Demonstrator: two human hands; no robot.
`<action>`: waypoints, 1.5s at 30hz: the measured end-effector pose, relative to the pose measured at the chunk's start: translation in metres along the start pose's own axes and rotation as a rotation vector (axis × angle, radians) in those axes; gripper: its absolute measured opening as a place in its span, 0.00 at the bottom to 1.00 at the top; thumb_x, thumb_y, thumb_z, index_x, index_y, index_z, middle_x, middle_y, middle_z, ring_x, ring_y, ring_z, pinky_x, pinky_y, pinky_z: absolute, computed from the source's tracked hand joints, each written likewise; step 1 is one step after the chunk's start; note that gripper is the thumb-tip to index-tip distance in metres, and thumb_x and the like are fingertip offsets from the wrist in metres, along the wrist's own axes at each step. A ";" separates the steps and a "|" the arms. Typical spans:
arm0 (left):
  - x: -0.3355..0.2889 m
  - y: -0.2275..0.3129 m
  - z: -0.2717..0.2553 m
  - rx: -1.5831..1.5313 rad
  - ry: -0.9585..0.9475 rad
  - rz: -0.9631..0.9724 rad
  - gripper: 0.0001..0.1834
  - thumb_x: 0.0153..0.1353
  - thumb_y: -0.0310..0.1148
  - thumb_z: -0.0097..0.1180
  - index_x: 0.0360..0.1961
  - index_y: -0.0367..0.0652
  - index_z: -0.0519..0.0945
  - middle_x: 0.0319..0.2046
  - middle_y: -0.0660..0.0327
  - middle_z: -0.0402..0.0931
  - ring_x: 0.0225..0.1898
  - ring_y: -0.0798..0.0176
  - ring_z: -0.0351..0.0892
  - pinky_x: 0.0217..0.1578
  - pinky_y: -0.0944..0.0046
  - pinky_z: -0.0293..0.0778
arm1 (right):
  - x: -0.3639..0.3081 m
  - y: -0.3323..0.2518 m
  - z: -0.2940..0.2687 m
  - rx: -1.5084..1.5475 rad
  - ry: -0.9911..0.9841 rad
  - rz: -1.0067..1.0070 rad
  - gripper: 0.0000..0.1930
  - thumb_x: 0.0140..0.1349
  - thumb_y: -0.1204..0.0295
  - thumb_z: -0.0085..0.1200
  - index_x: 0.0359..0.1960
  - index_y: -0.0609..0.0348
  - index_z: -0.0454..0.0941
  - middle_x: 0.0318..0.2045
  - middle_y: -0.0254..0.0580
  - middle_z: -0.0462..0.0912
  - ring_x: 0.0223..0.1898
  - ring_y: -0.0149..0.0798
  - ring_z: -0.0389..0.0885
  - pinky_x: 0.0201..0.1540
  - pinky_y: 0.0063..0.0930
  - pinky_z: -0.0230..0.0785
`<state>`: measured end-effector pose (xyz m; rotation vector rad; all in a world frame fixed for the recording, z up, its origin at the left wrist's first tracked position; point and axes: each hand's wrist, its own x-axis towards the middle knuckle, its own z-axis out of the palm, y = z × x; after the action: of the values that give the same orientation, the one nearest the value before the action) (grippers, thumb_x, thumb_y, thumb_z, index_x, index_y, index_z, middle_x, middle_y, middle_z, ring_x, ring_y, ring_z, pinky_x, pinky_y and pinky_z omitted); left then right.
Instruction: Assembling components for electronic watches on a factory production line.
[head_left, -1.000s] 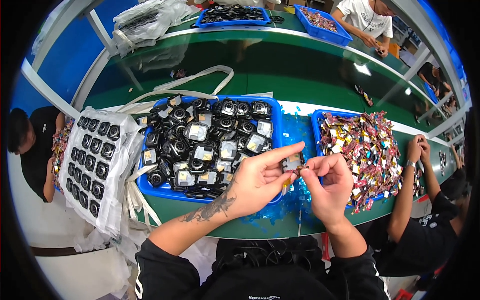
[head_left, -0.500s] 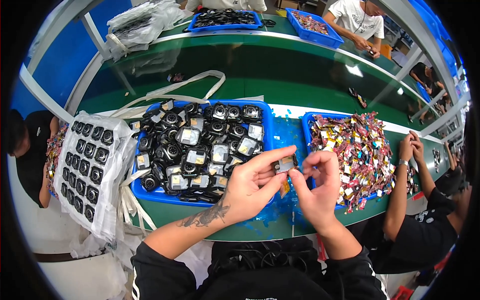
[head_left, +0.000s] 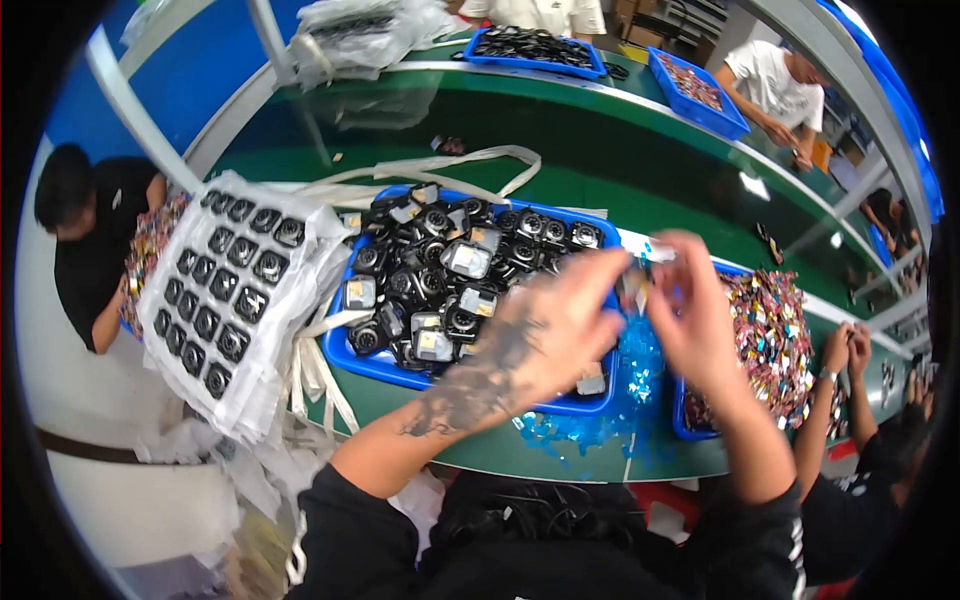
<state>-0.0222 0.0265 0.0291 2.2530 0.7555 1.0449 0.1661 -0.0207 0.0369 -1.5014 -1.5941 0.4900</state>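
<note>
My left hand (head_left: 565,325), with a tattooed forearm, reaches over the right part of a blue tray (head_left: 370,368) heaped with black watch cases (head_left: 432,280). Some cases show a grey back plate, others a round sensor. To its right, my right hand (head_left: 697,315) is raised with curled fingers, close to the left one. A small part (head_left: 634,288), smeared by motion, sits between the two sets of fingertips. A whitish scrap (head_left: 657,252) shows at my right fingertips. Both hands look closed in a pinch, but blur hides exactly what each grips.
A second blue tray (head_left: 693,425) holds a pile of small red circuit pieces (head_left: 765,345). Blue film scraps (head_left: 640,375) litter the green bench between the trays. On the left stands a white padded sheet (head_left: 240,290) with rows of watch cases. Co-workers sit on both sides and across.
The whole scene has shifted rightward as the view turned. My hands have risen away from me and blurred; the watch case clear in them before is now indistinct.
</note>
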 end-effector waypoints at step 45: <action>-0.020 0.014 0.052 -1.063 -0.017 -0.446 0.13 0.69 0.30 0.49 0.49 0.33 0.74 0.36 0.58 0.79 0.33 0.65 0.79 0.37 0.66 0.76 | -0.066 0.004 0.009 0.550 0.221 0.170 0.06 0.61 0.74 0.59 0.35 0.66 0.78 0.27 0.39 0.83 0.29 0.26 0.82 0.32 0.21 0.75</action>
<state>0.0120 -0.0085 0.0000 1.1216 0.4724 0.8860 0.1543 -0.0794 0.0083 -1.2188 -1.0507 0.7587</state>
